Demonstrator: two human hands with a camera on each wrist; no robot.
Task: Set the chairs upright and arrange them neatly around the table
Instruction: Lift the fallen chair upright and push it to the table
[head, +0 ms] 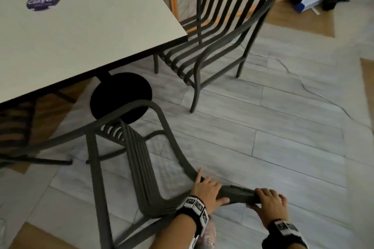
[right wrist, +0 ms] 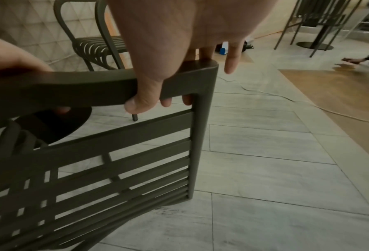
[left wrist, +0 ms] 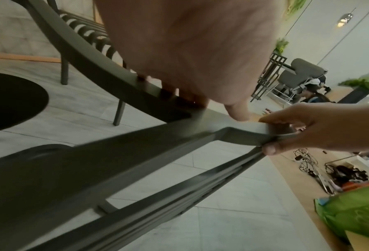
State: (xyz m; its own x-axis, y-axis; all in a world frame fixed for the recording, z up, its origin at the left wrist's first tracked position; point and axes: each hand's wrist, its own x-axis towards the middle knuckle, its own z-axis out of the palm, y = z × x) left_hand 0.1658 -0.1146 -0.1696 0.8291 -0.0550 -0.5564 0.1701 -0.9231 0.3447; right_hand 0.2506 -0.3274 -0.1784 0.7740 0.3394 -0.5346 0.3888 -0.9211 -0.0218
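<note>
Head view looks down past my surface (head: pixel 85 26) at the floor; both wrist views sit close, sharing the chair's top rail (right wrist: pixel 89 84).

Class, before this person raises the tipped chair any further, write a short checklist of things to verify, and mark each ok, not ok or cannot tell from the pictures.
1. Left hand grips the top rail of the tipped chair: ok.
2. Right hand grips the same rail near its corner, thumb under it: ok.
3. Tipped chair already upright: not ok, it leans over on its side.
4. Floor to the right of the chair free of objects: ok.
5. Room between the chair's arm and the table edge: cannot tell; the arm shows close beneath the edge.
6. Neighbouring chair upright at the table: ok.
</note>
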